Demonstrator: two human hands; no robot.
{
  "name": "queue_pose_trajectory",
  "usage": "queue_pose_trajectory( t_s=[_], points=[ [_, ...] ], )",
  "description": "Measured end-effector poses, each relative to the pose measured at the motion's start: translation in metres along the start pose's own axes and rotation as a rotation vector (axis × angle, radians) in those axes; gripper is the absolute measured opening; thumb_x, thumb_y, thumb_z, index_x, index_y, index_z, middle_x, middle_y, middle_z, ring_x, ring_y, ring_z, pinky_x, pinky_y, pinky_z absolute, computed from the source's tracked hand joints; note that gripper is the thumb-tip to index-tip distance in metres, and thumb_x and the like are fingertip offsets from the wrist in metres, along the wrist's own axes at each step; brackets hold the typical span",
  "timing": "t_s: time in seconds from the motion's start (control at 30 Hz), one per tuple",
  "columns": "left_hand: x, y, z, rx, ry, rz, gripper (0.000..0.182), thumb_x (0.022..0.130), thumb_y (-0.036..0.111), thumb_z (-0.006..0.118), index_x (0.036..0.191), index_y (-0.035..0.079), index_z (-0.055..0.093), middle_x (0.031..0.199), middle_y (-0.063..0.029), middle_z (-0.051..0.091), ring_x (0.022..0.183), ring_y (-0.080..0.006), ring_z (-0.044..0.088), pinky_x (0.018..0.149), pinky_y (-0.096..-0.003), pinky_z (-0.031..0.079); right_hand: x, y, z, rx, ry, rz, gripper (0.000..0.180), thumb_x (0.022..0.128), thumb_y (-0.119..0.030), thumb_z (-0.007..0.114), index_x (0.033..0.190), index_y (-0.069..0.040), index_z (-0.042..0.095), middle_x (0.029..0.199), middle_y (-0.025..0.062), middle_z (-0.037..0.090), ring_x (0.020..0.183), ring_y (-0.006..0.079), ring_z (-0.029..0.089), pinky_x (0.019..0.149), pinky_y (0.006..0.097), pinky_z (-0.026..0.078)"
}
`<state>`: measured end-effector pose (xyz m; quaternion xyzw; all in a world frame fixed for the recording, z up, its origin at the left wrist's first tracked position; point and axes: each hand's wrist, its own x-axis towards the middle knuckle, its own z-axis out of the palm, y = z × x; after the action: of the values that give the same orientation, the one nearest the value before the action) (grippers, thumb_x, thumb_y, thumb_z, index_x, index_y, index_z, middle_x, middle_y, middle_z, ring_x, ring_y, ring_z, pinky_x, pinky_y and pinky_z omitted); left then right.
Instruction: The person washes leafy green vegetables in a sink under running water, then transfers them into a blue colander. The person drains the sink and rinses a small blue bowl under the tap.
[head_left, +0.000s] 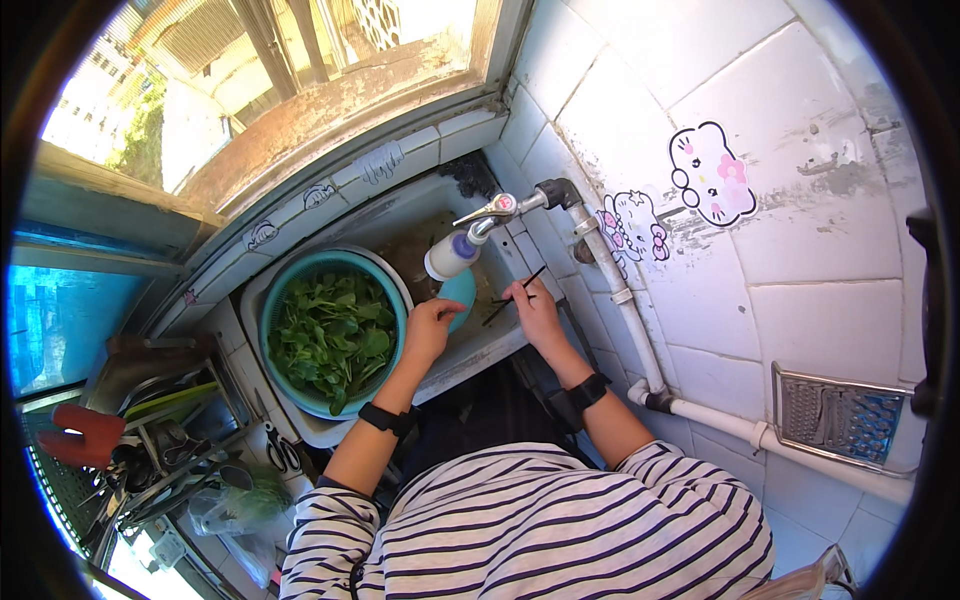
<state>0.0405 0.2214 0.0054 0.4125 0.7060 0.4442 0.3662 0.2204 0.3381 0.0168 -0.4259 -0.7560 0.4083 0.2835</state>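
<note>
A thin turquoise dish or piece of plastic (459, 291) is pinched by my left hand (427, 330) over the sink (480, 352), below the tap's filter. Its exact shape is partly hidden by the fingers and the filter. In my right hand (534, 311) are thin dark sticks that look like chopsticks (534, 276), their lower ends pointing down into the basin. Left of my left hand, a turquoise colander (268, 360) full of leafy greens (334, 337) rests in a pale basin at the sink's left end.
A metal tap (491, 210) with a white and purple filter (453, 255) hangs over the sink. White pipe (600, 247) runs down the tiled wall, where a metal grater (836, 416) hangs. Black-handled scissors (281, 450) and a crowded utensil rack (161, 450) are at left.
</note>
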Motion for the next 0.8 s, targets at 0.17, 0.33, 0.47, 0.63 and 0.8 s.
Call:
queue_pose_trajectory(
  t_s=[0.17,0.33,0.47,0.63,0.8],
  points=[
    [-0.008,0.014,0.006,0.326,-0.048,0.247,0.022,0.076,-0.007,0.057,0.09,0.005,0.07,0.091,-0.0114,0.067,0.083,-0.0329,0.064,0.075,-0.0405,0.05,0.004,0.012,0.006,0.126,-0.055,0.099,0.036,0.101,-0.024,0.043,0.077,-0.002,0.059,0.067,0.0067,0.058,0.052,0.0146,0.054,0.052,0.0294,0.043],
    [-0.008,0.014,0.004,0.57,-0.079,0.44,0.024,0.07,-0.003,0.056,0.088,0.007,0.069,0.093,-0.0085,0.066,0.088,-0.0304,0.062,0.081,-0.0397,0.048,0.01,0.022,0.016,0.359,-0.132,0.452,0.029,0.101,-0.025,0.044,0.087,-0.003,0.056,0.068,0.0057,0.059,0.049,0.0108,0.052,0.043,0.0232,0.042],
    [-0.007,0.008,-0.001,0.649,-0.094,0.5,0.023,0.07,0.0,0.057,0.089,0.006,0.068,0.094,-0.0082,0.065,0.09,-0.0297,0.062,0.083,-0.0393,0.047,0.015,0.028,0.028,0.561,-0.128,0.616,0.031,0.101,-0.03,0.046,0.087,-0.003,0.055,0.068,0.0069,0.059,0.048,0.011,0.054,0.042,0.0246,0.046],
    [-0.007,0.005,-0.005,0.662,-0.067,0.605,0.014,0.072,0.009,0.056,0.082,0.007,0.066,0.086,-0.007,0.061,0.087,-0.027,0.06,0.08,-0.038,0.047,0.015,0.023,0.033,0.618,-0.099,0.699,0.038,0.099,-0.037,0.049,0.083,-0.003,0.055,0.065,0.0064,0.058,0.047,0.0112,0.054,0.041,0.0258,0.048],
    [-0.012,0.005,-0.008,0.646,-0.086,0.665,0.015,0.072,0.009,0.057,0.084,0.008,0.066,0.089,-0.0059,0.062,0.09,-0.0253,0.061,0.082,-0.0373,0.047,0.017,0.019,0.027,0.512,-0.134,0.686,0.039,0.094,-0.04,0.058,0.078,-0.005,0.056,0.06,0.0046,0.057,0.043,0.0105,0.051,0.038,0.0239,0.042]
  ],
)
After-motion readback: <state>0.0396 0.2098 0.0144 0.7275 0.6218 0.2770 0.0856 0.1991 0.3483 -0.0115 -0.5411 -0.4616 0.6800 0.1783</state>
